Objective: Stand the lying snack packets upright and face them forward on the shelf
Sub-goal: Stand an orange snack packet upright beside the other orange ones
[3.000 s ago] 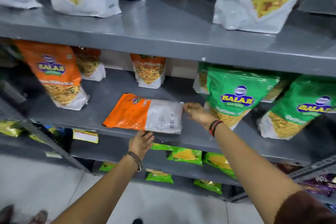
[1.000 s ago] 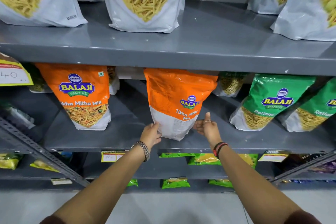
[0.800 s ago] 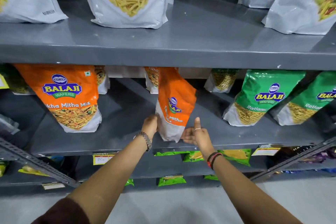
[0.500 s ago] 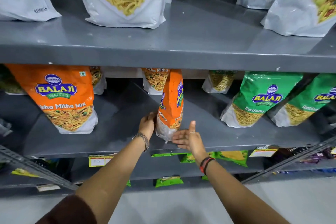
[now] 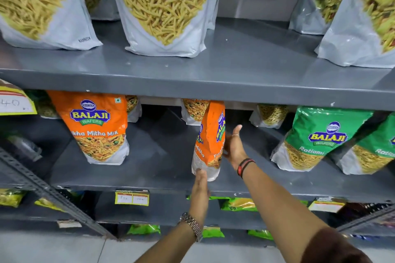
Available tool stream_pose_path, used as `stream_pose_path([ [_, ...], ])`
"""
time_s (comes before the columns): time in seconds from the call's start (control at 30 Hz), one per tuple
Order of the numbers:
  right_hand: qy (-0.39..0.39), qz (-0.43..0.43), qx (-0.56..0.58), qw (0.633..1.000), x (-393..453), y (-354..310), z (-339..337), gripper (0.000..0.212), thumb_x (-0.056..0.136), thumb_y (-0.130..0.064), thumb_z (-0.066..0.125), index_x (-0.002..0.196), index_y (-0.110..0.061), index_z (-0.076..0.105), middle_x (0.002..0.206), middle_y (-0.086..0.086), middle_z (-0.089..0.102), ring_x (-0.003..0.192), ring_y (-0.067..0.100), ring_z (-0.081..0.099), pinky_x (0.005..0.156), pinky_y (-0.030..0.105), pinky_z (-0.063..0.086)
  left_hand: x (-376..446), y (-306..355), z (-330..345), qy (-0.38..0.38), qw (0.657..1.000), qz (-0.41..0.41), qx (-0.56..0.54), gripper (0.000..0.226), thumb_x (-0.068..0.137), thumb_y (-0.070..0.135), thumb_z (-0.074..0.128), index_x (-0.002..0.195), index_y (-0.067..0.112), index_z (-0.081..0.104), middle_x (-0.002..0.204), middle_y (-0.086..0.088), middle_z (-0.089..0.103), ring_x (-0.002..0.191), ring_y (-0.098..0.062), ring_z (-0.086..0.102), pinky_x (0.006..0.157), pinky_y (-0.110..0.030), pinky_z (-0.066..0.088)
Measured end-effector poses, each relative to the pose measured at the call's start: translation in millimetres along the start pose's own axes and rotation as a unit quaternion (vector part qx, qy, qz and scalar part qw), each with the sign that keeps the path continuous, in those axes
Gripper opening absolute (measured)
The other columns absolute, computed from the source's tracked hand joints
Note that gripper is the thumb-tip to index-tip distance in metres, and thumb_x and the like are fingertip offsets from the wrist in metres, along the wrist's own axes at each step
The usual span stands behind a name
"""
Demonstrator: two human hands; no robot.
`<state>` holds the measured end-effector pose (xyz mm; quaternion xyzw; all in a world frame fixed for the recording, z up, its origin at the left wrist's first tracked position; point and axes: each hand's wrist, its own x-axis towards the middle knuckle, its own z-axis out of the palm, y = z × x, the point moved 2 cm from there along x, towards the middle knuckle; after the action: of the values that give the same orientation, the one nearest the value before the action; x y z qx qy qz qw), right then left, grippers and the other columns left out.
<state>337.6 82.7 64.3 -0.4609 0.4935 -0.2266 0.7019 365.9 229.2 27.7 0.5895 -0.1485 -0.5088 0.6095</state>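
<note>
An orange Balaji Tikha Mitha Mix packet [image 5: 210, 141] stands upright on the middle grey shelf [image 5: 160, 166]. It is turned edge-on, with its printed face pointing right. My left hand [image 5: 201, 181] grips its white bottom edge from the front. My right hand [image 5: 234, 147] presses flat against its right face with fingers extended upward. A second orange packet [image 5: 96, 128] stands upright and faces forward to the left.
Two green Ratlami packets [image 5: 318, 139] lean at the right of the same shelf, and smaller packets stand at the back. Large white packets [image 5: 164, 10] line the upper shelf. Green packets [image 5: 237, 204] lie on the lower shelf behind price tags [image 5: 131, 198].
The orange packet was lifted from lying flat to upright and then rotated until edge-on. My left hand slid down to its bottom edge, and my right hand rose onto its right face.
</note>
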Motion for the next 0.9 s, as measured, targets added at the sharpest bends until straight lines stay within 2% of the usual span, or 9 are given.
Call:
stream_pose_path([
  [0.13, 0.023, -0.026, -0.003, 0.999, -8, 6, 1, 0.078, 0.086, -0.065, -0.004, 0.102, -0.028, 0.062, 0.136, 0.009, 0.056, 0.117, 0.016, 0.052, 0.11, 0.04, 0.028, 13, 8, 7, 0.031, 0.999, 0.009, -0.024, 0.057, 0.093, 0.051, 0.023, 0.142, 0.023, 0.034, 0.149, -0.004, 0.038, 0.138, -0.021, 0.033, 0.118, -0.044, 0.022],
  [0.23, 0.051, -0.037, 0.006, 0.998, -16, 14, -10, 0.079, 0.088, -0.062, -0.001, 0.132, -0.022, 0.051, 0.143, 0.004, 0.049, 0.131, 0.019, 0.045, 0.114, 0.04, 0.024, 25, 20, 3, 0.033, 0.996, 0.064, -0.048, 0.055, 0.094, 0.051, 0.017, 0.134, 0.024, 0.043, 0.143, -0.001, 0.046, 0.126, -0.013, 0.047, 0.114, -0.034, 0.029],
  [0.3, 0.06, -0.046, 0.021, 0.997, -22, 22, -19, 0.077, 0.09, -0.06, 0.0, 0.137, -0.021, 0.045, 0.144, 0.003, 0.048, 0.132, 0.018, 0.043, 0.115, 0.039, 0.022, 35, 27, -1, 0.034, 0.996, 0.055, -0.054, 0.053, 0.092, 0.055, 0.014, 0.13, 0.031, 0.043, 0.139, 0.005, 0.047, 0.112, -0.003, 0.052, 0.102, -0.024, 0.033],
  [0.4, 0.068, -0.053, 0.03, 0.996, -27, 31, -32, 0.074, 0.09, -0.06, 0.0, 0.14, -0.023, 0.04, 0.145, 0.003, 0.046, 0.135, 0.021, 0.04, 0.115, 0.044, 0.021, 54, 33, -6, 0.037, 0.998, 0.019, -0.057, 0.068, 0.089, 0.06, 0.01, 0.142, 0.023, 0.031, 0.148, 0.0, 0.038, 0.131, -0.014, 0.04, 0.109, -0.032, 0.025],
  [0.47, 0.072, -0.057, 0.032, 0.995, -27, 32, -42, 0.073, 0.091, -0.06, 0.001, 0.14, -0.022, 0.039, 0.147, 0.004, 0.044, 0.137, 0.024, 0.038, 0.117, 0.046, 0.021, 63, 38, -3, 0.03, 0.999, 0.0, -0.043, 0.073, 0.088, 0.063, 0.007, 0.144, 0.021, 0.026, 0.154, -0.002, 0.03, 0.141, -0.022, 0.028, 0.116, -0.038, 0.017],
  [0.6, 0.064, -0.06, 0.019, 0.996, -27, 32, -55, 0.066, 0.094, -0.055, 0.007, 0.137, -0.02, 0.044, 0.141, 0.004, 0.048, 0.134, 0.024, 0.041, 0.116, 0.047, 0.025, 72, 41, 2, 0.028, 0.999, -0.007, -0.04, 0.076, 0.087, 0.064, 0.008, 0.146, 0.018, 0.023, 0.156, -0.005, 0.025, 0.143, -0.024, 0.024, 0.117, -0.042, 0.016],
  [0.73, 0.096, -0.031, -0.039, 0.994, -25, 43, -61, 0.026, 0.097, -0.03, 0.039, 0.109, -0.014, 0.055, 0.107, 0.006, 0.054, 0.103, 0.024, 0.051, 0.1, 0.043, 0.042, 69, 32, -9, 0.074, 0.994, 0.012, -0.074, 0.071, 0.091, 0.057, 0.013, 0.144, 0.012, 0.026, 0.155, -0.01, 0.024, 0.143, -0.025, 0.024, 0.116, -0.043, 0.02],
  [0.8, 0.091, 0.007, -0.064, 0.994, -25, 52, -58, 0.022, 0.094, -0.014, 0.041, 0.106, -0.007, 0.059, 0.097, 0.017, 0.056, 0.094, 0.028, 0.053, 0.089, 0.044, 0.046, 62, 25, -26, 0.114, 0.99, 0.02, -0.08, 0.066, 0.094, 0.052, 0.016, 0.142, 0.009, 0.03, 0.153, -0.011, 0.029, 0.142, -0.026, 0.027, 0.114, -0.043, 0.023],
  [0.9, 0.059, 0.051, -0.062, 0.995, -28, 64, -40, 0.029, 0.094, -0.008, 0.04, 0.117, -0.001, 0.055, 0.123, 0.028, 0.057, 0.113, 0.037, 0.057, 0.092, 0.043, 0.049, 52, 21, -65, 0.194, 0.975, 0.033, -0.1, 0.056, 0.097, 0.041, 0.024, 0.137, 0.006, 0.039, 0.148, -0.013, 0.039, 0.136, -0.029, 0.036, 0.11, -0.043, 0.03],
])
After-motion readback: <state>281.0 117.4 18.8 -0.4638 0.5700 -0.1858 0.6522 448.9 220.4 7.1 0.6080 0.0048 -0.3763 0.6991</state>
